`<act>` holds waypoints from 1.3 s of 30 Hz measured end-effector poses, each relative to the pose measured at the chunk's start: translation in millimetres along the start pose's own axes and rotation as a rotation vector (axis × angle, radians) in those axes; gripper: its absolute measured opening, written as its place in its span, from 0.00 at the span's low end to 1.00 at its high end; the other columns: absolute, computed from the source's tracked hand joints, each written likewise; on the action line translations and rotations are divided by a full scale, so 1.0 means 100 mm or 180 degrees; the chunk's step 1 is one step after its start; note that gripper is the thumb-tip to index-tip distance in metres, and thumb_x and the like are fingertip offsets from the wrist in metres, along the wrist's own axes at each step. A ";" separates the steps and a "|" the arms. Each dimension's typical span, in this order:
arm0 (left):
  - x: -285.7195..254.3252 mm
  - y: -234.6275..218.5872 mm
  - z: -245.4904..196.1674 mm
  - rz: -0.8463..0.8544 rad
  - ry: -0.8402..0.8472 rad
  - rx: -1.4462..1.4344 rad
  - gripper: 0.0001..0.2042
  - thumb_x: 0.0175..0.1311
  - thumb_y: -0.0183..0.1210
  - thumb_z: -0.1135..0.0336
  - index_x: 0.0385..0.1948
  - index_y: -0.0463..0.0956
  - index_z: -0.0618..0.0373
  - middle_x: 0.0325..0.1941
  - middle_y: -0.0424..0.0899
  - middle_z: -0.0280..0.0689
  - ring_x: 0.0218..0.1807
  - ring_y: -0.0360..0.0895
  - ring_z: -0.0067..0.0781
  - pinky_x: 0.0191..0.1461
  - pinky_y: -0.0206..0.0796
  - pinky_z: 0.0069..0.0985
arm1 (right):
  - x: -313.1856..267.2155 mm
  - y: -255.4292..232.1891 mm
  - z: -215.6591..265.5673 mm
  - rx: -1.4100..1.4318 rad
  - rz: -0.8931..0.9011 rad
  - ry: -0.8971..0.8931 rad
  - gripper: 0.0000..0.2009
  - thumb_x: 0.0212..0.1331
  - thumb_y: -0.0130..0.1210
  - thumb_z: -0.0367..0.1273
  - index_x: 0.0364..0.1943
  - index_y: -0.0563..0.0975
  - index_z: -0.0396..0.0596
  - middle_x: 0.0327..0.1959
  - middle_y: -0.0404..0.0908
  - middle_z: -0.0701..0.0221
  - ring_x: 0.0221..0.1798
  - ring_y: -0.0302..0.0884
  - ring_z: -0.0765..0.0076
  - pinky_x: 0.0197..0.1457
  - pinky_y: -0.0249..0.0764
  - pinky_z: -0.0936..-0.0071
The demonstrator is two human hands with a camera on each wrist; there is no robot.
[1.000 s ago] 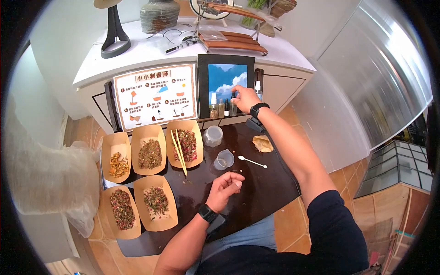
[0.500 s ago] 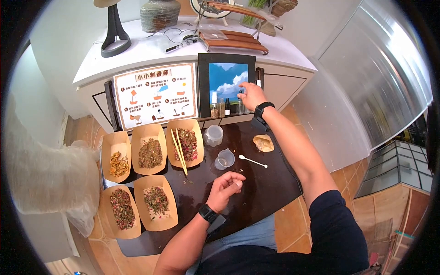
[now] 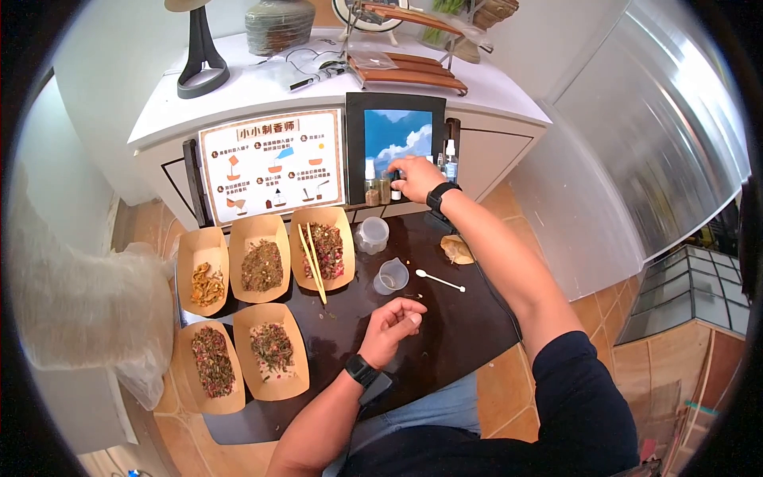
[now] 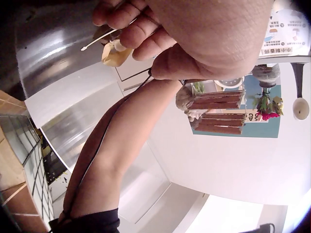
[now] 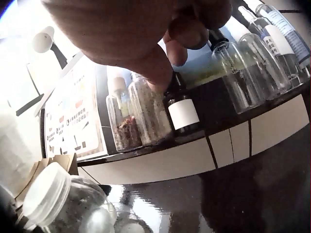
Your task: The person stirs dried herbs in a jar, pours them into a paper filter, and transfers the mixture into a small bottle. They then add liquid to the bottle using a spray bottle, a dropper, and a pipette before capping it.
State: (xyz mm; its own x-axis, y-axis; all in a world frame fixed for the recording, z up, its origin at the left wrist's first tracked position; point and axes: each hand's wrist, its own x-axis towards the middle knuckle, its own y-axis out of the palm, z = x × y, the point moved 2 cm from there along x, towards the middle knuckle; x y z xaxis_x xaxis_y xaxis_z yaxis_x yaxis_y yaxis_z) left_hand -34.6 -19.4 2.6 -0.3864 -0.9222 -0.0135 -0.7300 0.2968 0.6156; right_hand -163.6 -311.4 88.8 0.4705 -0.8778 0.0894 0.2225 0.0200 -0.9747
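My right hand (image 3: 419,176) reaches to the row of bottles below the blue picture. Thumb and fingertips pinch the black top of a small dark bottle (image 5: 183,114) with a blank white label, which stands upright on the ledge. To its left are two clear bottles, one spray bottle (image 5: 127,130) with reddish bits at the bottom and one vial (image 5: 151,119) of brownish bits. Loosely curled and holding nothing, my left hand (image 3: 391,327) stays over the near table, close to a clear measuring cup (image 3: 391,277).
Paper trays of dried plants stand at left; tweezers (image 3: 313,262) lie across one tray (image 3: 348,274). A lidded clear jar (image 3: 372,235), a white spoon (image 3: 439,281) and a crumpled tan piece (image 3: 456,249) are on the dark table. Further clear bottles (image 5: 243,73) stand right of my right hand.
My right hand first leaves a clear bottle with a dark cap, its fingers spread, then moves left and down to the small dark bottle. My left hand has not moved.
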 end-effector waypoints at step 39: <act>-0.01 0.02 -0.02 0.0109 -0.0022 -0.0058 0.10 0.73 0.60 0.66 0.49 0.79 0.60 0.36 0.78 0.26 0.38 0.73 0.15 0.45 0.67 0.18 | -0.07 0.04 0.38 -0.0613 0.0137 0.0848 0.26 0.52 0.70 0.55 0.37 0.87 0.43 0.36 0.88 0.53 0.43 0.87 0.46 0.48 0.82 0.52</act>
State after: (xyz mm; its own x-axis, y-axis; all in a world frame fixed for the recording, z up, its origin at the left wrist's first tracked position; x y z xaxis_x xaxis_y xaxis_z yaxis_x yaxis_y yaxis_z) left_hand -34.8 -18.6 4.9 -0.4150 -0.9098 0.0026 -0.7059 0.3237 0.6300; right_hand -133.7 -286.7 92.1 0.2306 -0.9729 0.0154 0.0298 -0.0088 -0.9995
